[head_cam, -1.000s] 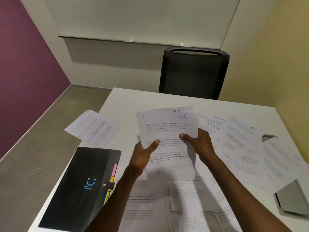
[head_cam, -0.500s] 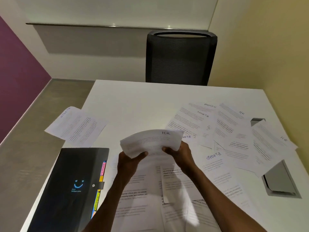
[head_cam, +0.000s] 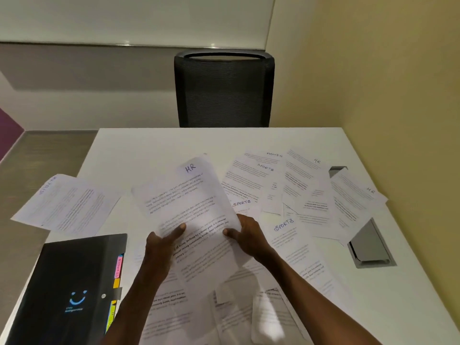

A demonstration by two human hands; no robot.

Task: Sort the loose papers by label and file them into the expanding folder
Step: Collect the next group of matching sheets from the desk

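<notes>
Both forearms bare; no sleeves, apparently no jewellery.

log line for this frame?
phase: sorting | both hands hold HR sheet above table | folder closed, left

"HR" is handwritten at the top of the sheet (head_cam: 189, 210) gripped by both hands. Just right of the grip, two pages (head_cam: 242, 204) (head_cam: 286, 235) read "SPORTS". Farther right and beyond, pages read "SPORTS" (head_cam: 251, 175), "ADMIN" (head_cam: 272, 155) and "HR" (head_cam: 306, 170) (head_cam: 358, 200). The black folder's (head_cam: 62, 282) small print, left of the grip, is illegible.
</notes>
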